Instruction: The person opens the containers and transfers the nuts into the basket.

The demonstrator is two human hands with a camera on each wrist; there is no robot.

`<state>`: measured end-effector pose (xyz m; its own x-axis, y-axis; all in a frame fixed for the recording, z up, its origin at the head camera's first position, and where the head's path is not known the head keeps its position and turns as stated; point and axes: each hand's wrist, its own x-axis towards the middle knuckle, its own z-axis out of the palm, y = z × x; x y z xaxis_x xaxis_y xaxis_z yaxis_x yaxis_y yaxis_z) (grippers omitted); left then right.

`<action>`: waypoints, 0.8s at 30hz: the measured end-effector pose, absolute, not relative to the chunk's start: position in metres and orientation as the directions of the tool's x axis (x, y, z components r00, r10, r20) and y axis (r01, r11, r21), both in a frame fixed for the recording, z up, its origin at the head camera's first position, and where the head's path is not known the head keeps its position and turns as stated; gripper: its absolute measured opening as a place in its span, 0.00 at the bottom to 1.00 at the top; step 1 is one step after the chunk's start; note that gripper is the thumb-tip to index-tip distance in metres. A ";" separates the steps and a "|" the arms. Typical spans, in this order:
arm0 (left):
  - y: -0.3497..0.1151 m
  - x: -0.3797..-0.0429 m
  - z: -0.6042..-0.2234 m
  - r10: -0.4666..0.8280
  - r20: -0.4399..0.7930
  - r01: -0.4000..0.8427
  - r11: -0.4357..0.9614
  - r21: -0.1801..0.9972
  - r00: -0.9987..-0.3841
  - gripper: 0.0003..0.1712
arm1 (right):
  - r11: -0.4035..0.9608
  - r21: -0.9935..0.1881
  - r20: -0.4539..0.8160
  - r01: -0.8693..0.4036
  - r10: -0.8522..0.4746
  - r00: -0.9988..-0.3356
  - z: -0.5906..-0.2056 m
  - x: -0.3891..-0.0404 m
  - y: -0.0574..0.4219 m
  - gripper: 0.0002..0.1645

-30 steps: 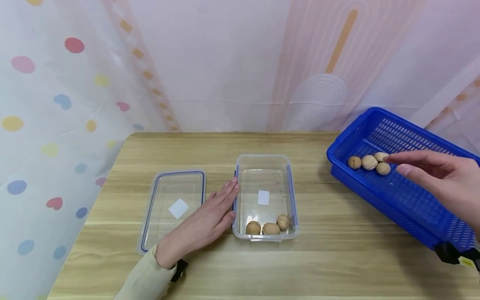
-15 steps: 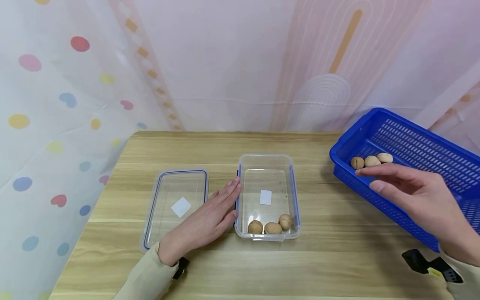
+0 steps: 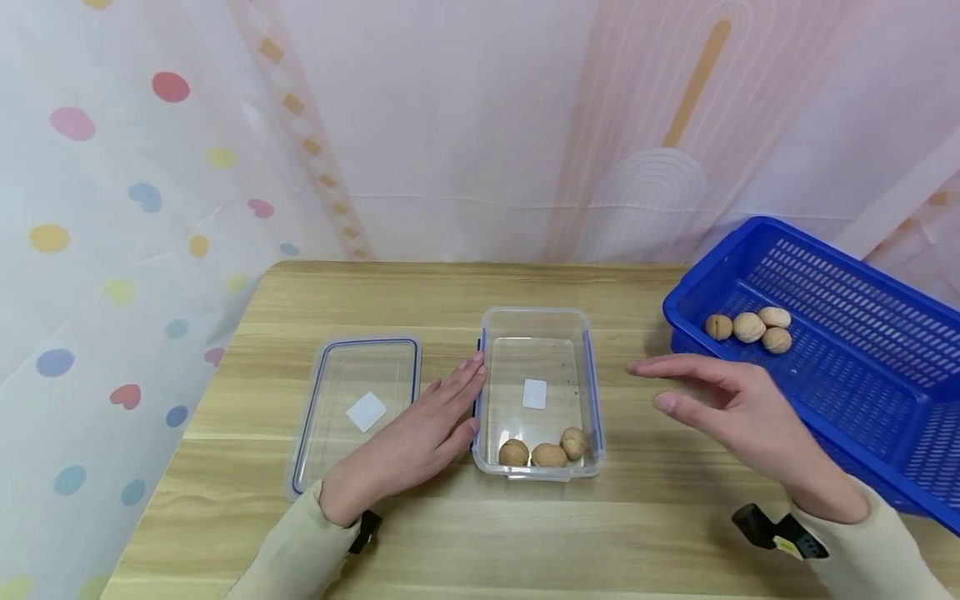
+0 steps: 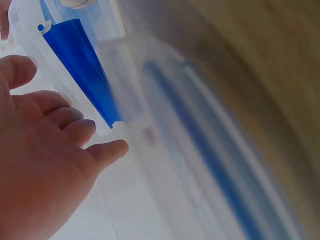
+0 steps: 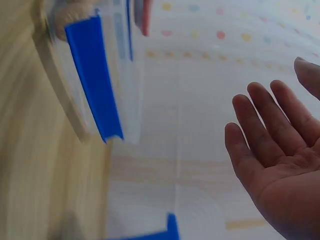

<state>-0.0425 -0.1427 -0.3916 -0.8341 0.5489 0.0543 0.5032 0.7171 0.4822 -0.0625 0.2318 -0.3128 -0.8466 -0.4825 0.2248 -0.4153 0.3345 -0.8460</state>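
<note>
An indoor tabletop nook, shown by a wood-grain table (image 3: 630, 533) against pastel patterned hangings (image 3: 450, 108).

Bearing no readable text, number or brand name in any of the three views. Visible in the head view only as a small white label (image 3: 535, 394) on the base of the clear container (image 3: 536, 358), center frame, a tilted white label (image 3: 366, 412) on the transparent lid (image 3: 339, 375), left of center, and a yellow tag (image 3: 787, 547) on a black band (image 3: 752, 525), lower right (much too tiny there to make out any print).
</note>
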 end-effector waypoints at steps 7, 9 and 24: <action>-0.144 -0.046 -0.388 0.571 0.056 0.517 0.691 0.506 -0.819 0.37 | 0.309 -0.845 0.197 -0.437 -0.580 -0.791 -0.331 -0.070 0.208 0.21; -0.145 -0.047 -0.388 0.577 0.056 0.518 0.682 0.516 -0.815 0.37 | 0.305 -0.845 0.188 -0.439 -0.599 -0.778 -0.336 -0.072 0.202 0.21; -0.149 -0.045 -0.389 0.573 0.035 0.490 0.665 0.564 -0.819 0.37 | 0.364 -0.785 0.064 -0.502 -0.757 -0.650 -0.349 -0.086 0.160 0.27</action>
<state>-0.0453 -0.1494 -0.3895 -0.8190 0.5727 0.0352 0.4895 0.6653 0.5637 -0.0862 0.1598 -0.3494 -0.6501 -0.7571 0.0645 -0.5018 0.3640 -0.7846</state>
